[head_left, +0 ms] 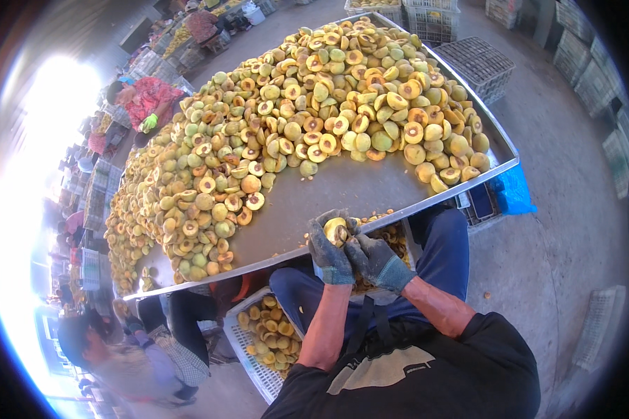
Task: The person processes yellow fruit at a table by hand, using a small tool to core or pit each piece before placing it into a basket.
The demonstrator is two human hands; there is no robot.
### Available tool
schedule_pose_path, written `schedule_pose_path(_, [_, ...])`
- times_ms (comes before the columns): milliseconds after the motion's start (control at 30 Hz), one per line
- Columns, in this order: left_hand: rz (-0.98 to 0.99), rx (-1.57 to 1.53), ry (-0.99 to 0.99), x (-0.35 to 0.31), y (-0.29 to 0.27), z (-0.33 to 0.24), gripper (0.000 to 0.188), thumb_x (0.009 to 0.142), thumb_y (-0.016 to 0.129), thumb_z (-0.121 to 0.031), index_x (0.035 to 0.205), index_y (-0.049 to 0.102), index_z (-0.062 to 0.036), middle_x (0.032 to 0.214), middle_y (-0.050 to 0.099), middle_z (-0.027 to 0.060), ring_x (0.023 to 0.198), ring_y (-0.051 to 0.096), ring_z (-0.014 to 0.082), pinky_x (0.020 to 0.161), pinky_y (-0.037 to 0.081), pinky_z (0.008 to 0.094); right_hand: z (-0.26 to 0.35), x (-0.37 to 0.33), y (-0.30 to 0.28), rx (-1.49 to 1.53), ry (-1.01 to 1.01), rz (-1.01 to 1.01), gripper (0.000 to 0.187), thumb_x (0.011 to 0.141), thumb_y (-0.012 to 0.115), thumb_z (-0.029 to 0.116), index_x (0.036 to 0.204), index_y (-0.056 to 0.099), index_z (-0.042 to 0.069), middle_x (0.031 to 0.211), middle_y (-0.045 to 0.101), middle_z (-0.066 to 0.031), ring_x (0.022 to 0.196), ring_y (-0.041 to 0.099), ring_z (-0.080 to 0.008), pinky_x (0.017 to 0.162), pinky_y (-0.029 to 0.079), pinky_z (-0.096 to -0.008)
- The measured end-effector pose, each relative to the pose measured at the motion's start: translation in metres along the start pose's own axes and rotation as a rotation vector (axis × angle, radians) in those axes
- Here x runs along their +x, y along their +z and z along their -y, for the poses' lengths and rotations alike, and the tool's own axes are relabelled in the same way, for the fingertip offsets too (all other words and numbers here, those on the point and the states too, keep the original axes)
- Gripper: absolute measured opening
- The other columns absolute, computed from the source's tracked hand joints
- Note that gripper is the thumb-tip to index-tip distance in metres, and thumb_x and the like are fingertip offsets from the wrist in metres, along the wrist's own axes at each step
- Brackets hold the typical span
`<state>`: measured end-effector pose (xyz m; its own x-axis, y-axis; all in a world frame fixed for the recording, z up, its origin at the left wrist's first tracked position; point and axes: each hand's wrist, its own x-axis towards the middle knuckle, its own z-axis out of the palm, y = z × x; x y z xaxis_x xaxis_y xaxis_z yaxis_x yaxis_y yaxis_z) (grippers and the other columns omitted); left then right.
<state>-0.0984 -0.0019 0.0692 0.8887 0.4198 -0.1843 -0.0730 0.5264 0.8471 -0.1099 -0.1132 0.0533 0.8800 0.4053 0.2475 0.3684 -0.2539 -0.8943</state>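
Head view: left hand (330,250), gloved, fingers curled around a cut yellow fruit (336,231), held just above the desk's near edge. Right hand (379,260), also gloved, fingers bent in against the fruit's lower right side; can't tell if they clamp anything else. Containers, left to right: white crate (242,341) by the left leg, fruit halves inside; rimmed metal desk (342,187), big heap of fruit halves (286,119) along its far side; crate (410,253) below the hands, small brownish pieces inside; blue bag (512,188) at the desk's right corner, contents not visible.
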Motion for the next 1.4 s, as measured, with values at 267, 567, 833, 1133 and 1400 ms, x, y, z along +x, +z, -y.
schedule_pose_path(267, [0.003, 0.131, 0.106, 0.0, 0.0, -0.001, 0.036, 0.101, 0.041, -0.029, 0.103, 0.062, 0.0003, 0.092, 0.068, 0.0132, 0.08, 0.067, 0.0214, 0.072, 0.057, 0.032, -0.003, -0.003, 0.006, 0.053, 0.125, -0.01, 0.035, 0.099, 0.05, 0.031, 0.1, 0.057, -0.003, 0.078, 0.062, -0.0309, 0.073, 0.062, -0.0468, 0.065, 0.049, -0.0517])
schedule_pose_path(567, [-0.083, -0.058, -0.157, 0.006, 0.006, -0.018, 0.039, 0.098, 0.044, -0.03, 0.093, 0.064, 0.0022, 0.082, 0.068, 0.0144, 0.07, 0.067, 0.0239, 0.061, 0.057, 0.032, 0.007, 0.003, -0.004, -0.213, -0.011, -0.027, 0.031, 0.095, 0.058, 0.032, 0.101, 0.059, 0.001, 0.073, 0.063, -0.0241, 0.07, 0.064, -0.0429, 0.061, 0.05, -0.048])
schedule_pose_path(833, [0.001, -0.039, -0.122, 0.0, 0.008, -0.02, 0.045, 0.102, 0.041, -0.035, 0.094, 0.064, 0.0029, 0.082, 0.068, 0.0154, 0.07, 0.067, 0.0247, 0.065, 0.058, 0.0338, 0.006, -0.001, -0.003, -0.225, 0.101, -0.032, 0.034, 0.096, 0.057, 0.035, 0.101, 0.058, 0.001, 0.07, 0.062, -0.024, 0.067, 0.063, -0.0433, 0.059, 0.049, -0.0487])
schedule_pose_path(1133, [0.06, -0.225, -0.156, 0.001, 0.004, -0.018, 0.042, 0.102, 0.04, -0.036, 0.099, 0.063, -0.0018, 0.089, 0.068, 0.0156, 0.077, 0.067, 0.0266, 0.069, 0.058, 0.0367, 0.005, 0.003, -0.001, -0.184, 0.004, -0.114, 0.029, 0.096, 0.058, 0.03, 0.097, 0.058, 0.002, 0.071, 0.062, -0.0235, 0.068, 0.064, -0.0422, 0.059, 0.048, -0.0481])
schedule_pose_path(1400, [-0.003, -0.228, -0.102, 0.002, 0.002, -0.002, 0.047, 0.102, 0.037, -0.045, 0.105, 0.061, -0.0058, 0.092, 0.067, 0.0132, 0.078, 0.065, 0.0248, 0.064, 0.054, 0.0327, 0.007, 0.001, 0.004, -0.092, 0.038, -0.164, 0.026, 0.096, 0.059, 0.028, 0.098, 0.055, 0.002, 0.071, 0.062, -0.024, 0.069, 0.063, -0.0436, 0.06, 0.049, -0.0479])
